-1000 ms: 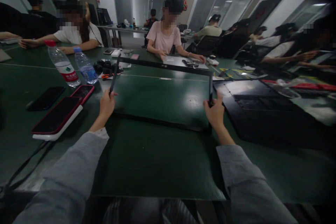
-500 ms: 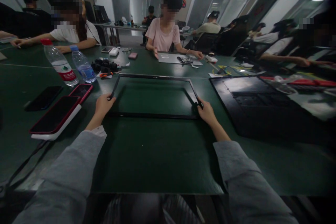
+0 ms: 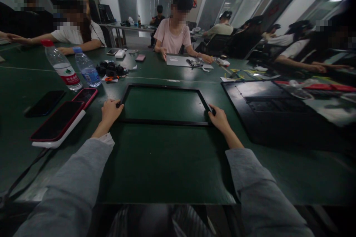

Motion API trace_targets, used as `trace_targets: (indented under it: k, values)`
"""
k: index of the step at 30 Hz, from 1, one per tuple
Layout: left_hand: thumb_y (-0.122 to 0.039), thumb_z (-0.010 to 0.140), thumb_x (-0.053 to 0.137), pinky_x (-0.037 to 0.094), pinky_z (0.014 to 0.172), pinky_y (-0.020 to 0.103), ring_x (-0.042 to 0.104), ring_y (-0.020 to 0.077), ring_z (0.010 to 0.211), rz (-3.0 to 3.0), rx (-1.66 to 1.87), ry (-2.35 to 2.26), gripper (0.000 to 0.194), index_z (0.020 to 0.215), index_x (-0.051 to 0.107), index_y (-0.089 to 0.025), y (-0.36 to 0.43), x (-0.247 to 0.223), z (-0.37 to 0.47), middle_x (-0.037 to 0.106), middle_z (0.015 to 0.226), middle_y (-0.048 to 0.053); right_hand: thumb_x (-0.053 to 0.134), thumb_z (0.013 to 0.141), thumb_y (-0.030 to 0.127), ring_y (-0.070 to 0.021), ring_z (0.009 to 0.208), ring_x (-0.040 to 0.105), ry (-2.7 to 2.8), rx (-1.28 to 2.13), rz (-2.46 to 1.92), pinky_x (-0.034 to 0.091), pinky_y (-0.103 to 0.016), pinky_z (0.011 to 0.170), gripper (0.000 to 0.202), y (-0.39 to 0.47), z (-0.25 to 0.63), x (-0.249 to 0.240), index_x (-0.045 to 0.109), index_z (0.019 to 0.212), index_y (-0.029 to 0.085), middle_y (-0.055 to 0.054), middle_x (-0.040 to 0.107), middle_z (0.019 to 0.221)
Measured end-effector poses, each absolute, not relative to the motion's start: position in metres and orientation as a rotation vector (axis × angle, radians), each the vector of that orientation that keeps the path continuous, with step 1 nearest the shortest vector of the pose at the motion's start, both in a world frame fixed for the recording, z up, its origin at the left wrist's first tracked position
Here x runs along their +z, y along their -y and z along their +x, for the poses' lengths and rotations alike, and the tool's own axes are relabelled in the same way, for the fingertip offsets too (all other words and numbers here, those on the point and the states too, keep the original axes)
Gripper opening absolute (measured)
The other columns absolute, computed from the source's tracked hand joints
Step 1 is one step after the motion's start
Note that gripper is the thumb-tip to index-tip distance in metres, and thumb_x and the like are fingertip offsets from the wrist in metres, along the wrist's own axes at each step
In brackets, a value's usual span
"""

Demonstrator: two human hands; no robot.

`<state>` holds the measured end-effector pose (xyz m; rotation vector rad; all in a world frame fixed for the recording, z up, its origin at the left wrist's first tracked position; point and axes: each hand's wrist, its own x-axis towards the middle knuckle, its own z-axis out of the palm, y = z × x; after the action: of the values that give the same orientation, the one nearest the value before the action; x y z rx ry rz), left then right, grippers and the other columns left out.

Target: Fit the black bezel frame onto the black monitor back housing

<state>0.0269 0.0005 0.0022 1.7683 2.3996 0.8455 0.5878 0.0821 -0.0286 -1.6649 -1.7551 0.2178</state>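
Note:
A thin black rectangular frame (image 3: 167,122) lies flat, or nearly so, on the green table (image 3: 167,166), whose surface shows through its opening. My left hand (image 3: 111,112) is closed on the frame's left side. On the right side, my right hand (image 3: 218,117) grips the frame, with the thumb and fingers round its edge. A large dark panel (image 3: 250,114) rests on the table to the right of my right hand.
Left of my left hand are phones (image 3: 58,120), another dark phone (image 3: 46,103), a red-capped bottle (image 3: 66,74) and a blue-capped bottle (image 3: 88,70). Black items (image 3: 110,69) lie behind. Across the table sits a person in pink (image 3: 174,35) with a grey panel (image 3: 178,61).
The frame's far edge has come down and nearer to me, and its far part now sits lower against the table. Both my hands keep their hold.

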Motion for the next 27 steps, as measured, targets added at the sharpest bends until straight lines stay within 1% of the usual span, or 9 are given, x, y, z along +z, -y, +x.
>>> trace_targets:
  k: [5, 9, 12, 14, 16, 19, 22, 24, 27]
  values:
    - [-0.044, 0.097, 0.062, 0.048, 0.107, 0.069, 0.056, 0.0502, 0.135, 1.736, 0.790, -2.414, 0.052, 0.139, 0.074, -0.015, 0.002, 0.008, 0.033, 0.063, 0.141, 0.029, 0.058, 0.084, 0.023, -0.0361, 0.128, 0.068, 1.749, 0.210, -1.647, 0.050, -0.062, 0.115, 0.051, -0.081, 0.588, -0.027, 0.075, 0.132, 0.016, -0.018, 0.076, 0.130]
    - [-0.054, 0.096, 0.064, 0.044, 0.110, 0.073, 0.046, 0.0510, 0.145, 1.799, 0.834, -2.307, 0.061, 0.149, 0.067, -0.024, 0.007, 0.019, 0.047, 0.056, 0.154, 0.025, 0.057, 0.083, 0.022, -0.0349, 0.122, 0.071, 1.740, 0.172, -1.629, 0.052, -0.060, 0.113, 0.053, -0.079, 0.585, -0.025, 0.074, 0.132, 0.014, -0.019, 0.077, 0.127]
    - [-0.063, 0.094, 0.067, 0.033, 0.118, 0.075, 0.043, 0.0468, 0.149, 2.023, 0.672, -1.977, 0.060, 0.145, 0.070, -0.031, 0.013, 0.029, 0.061, 0.057, 0.158, 0.017, 0.057, 0.082, 0.021, -0.0337, 0.115, 0.073, 1.716, 0.140, -1.636, 0.054, -0.058, 0.111, 0.052, -0.078, 0.583, -0.023, 0.075, 0.130, 0.014, -0.018, 0.078, 0.120]
    - [-0.066, 0.087, 0.074, 0.023, 0.122, 0.077, 0.043, 0.0455, 0.150, 2.126, 0.514, -1.799, 0.064, 0.142, 0.072, -0.034, 0.017, 0.034, 0.070, 0.060, 0.158, 0.014, 0.058, 0.082, 0.022, -0.0327, 0.112, 0.074, 1.700, 0.134, -1.626, 0.055, -0.057, 0.110, 0.049, -0.078, 0.583, -0.023, 0.076, 0.128, 0.017, -0.016, 0.079, 0.115]
    - [-0.066, 0.078, 0.083, 0.019, 0.123, 0.078, 0.044, 0.0458, 0.149, 2.171, 0.435, -1.730, 0.067, 0.138, 0.075, -0.035, 0.019, 0.037, 0.075, 0.061, 0.157, 0.014, 0.058, 0.082, 0.022, -0.0324, 0.110, 0.074, 1.683, 0.129, -1.616, 0.055, -0.058, 0.109, 0.048, -0.078, 0.584, -0.024, 0.076, 0.126, 0.018, -0.014, 0.079, 0.112]
    - [-0.064, 0.074, 0.088, 0.026, 0.120, 0.077, 0.050, 0.0454, 0.143, 2.161, 0.426, -1.724, 0.054, 0.117, 0.082, -0.033, 0.020, 0.040, 0.073, 0.065, 0.150, 0.013, 0.058, 0.083, 0.022, -0.0328, 0.113, 0.074, 1.673, 0.117, -1.606, 0.055, -0.059, 0.110, 0.048, -0.079, 0.587, -0.028, 0.076, 0.126, 0.018, -0.014, 0.079, 0.112]
    - [-0.064, 0.073, 0.087, 0.039, 0.114, 0.070, 0.058, 0.0424, 0.132, 2.119, 0.451, -1.732, 0.040, 0.092, 0.082, -0.029, 0.017, 0.039, 0.065, 0.071, 0.135, 0.012, 0.057, 0.084, 0.022, -0.0324, 0.116, 0.074, 1.671, 0.118, -1.599, 0.054, -0.058, 0.111, 0.048, -0.080, 0.591, -0.031, 0.076, 0.128, 0.017, -0.015, 0.079, 0.117]
    - [-0.065, 0.071, 0.087, 0.045, 0.109, 0.063, 0.062, 0.0405, 0.125, 2.095, 0.508, -1.764, 0.040, 0.086, 0.080, -0.028, 0.014, 0.037, 0.061, 0.073, 0.125, 0.012, 0.057, 0.084, 0.023, -0.0318, 0.116, 0.074, 1.658, 0.138, -1.601, 0.054, -0.057, 0.112, 0.048, -0.081, 0.593, -0.031, 0.076, 0.127, 0.017, -0.015, 0.079, 0.119]
    - [-0.067, 0.069, 0.087, 0.051, 0.100, 0.056, 0.066, 0.0379, 0.114, 2.055, 0.610, -1.802, 0.043, 0.087, 0.080, -0.028, 0.012, 0.034, 0.058, 0.077, 0.113, 0.013, 0.057, 0.084, 0.024, -0.0317, 0.117, 0.074, 1.623, 0.177, -1.591, 0.053, -0.055, 0.112, 0.047, -0.083, 0.593, -0.031, 0.076, 0.125, 0.016, -0.017, 0.079, 0.120]
